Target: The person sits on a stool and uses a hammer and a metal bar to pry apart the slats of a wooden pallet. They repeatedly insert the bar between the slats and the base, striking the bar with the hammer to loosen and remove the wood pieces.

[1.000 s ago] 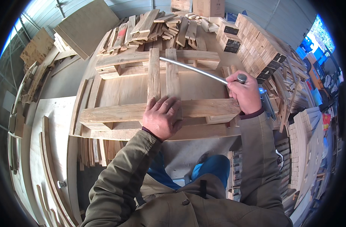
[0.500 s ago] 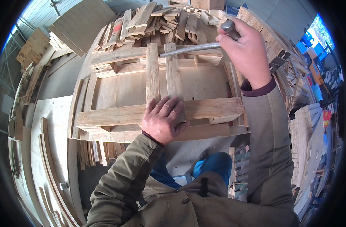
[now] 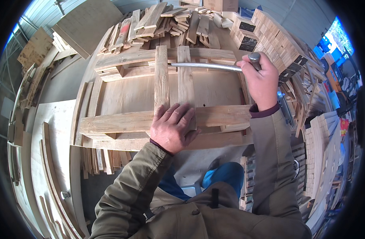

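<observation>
Two slats (image 3: 172,77) run away from the body on the pallet frame (image 3: 122,121). Left hand (image 3: 172,127) lies flat, fingers spread, on their near ends. Right hand (image 3: 262,79) grips metal bar (image 3: 206,66), lying crosswise over far ends.

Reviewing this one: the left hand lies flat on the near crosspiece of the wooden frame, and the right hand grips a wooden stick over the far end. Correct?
Not quite. The head view shows the right hand gripping a metal bar, not a wooden stick. The left hand does lie flat on the near crosspiece of the wooden frame.
</observation>
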### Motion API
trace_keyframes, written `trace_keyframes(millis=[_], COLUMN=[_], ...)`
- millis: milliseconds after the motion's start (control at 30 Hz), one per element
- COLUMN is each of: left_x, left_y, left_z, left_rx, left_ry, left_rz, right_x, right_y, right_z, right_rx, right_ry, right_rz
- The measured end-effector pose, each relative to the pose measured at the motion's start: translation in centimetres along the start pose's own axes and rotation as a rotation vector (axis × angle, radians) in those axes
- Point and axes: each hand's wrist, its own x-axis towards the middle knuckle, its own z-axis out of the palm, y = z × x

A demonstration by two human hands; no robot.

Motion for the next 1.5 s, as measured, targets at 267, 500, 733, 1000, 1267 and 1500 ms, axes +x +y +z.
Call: trace_keyframes(millis=[267, 500, 733, 1000, 1267, 1500], left_x=[-0.1, -0.1, 0.2, 0.4, 0.5, 0.5], left_y=[0.2, 0.4, 0.3, 0.5, 0.5, 0.4], left_z=[0.1, -0.1, -0.2, -0.1, 0.1, 0.2], left_rx=[0.018, 0.028, 0.042, 0.047, 0.046, 0.049], left_ry=[-0.012, -0.027, -0.027, -0.024, -0.063, -0.054], left_rz=[-0.008, -0.02, -0.007, -0.007, -0.03, -0.031], right_x=[-2.2, -4.3, -6.2, -7.0, -8.7, -7.6], right_y=[0.2, 0.8, 3.3, 4.8, 6.3, 4.4], right_z=[0.0, -0.3, -0.2, 0.1, 0.0, -0.1], right_rx=[0.009, -0.087, 0.171, 0.153, 0.262, 0.222], right_ry=[0.011, 0.039, 0.084, 0.119, 0.195, 0.163], right_rz=[-0.082, -0.081, 0.067, 0.001, 0.218, 0.194])
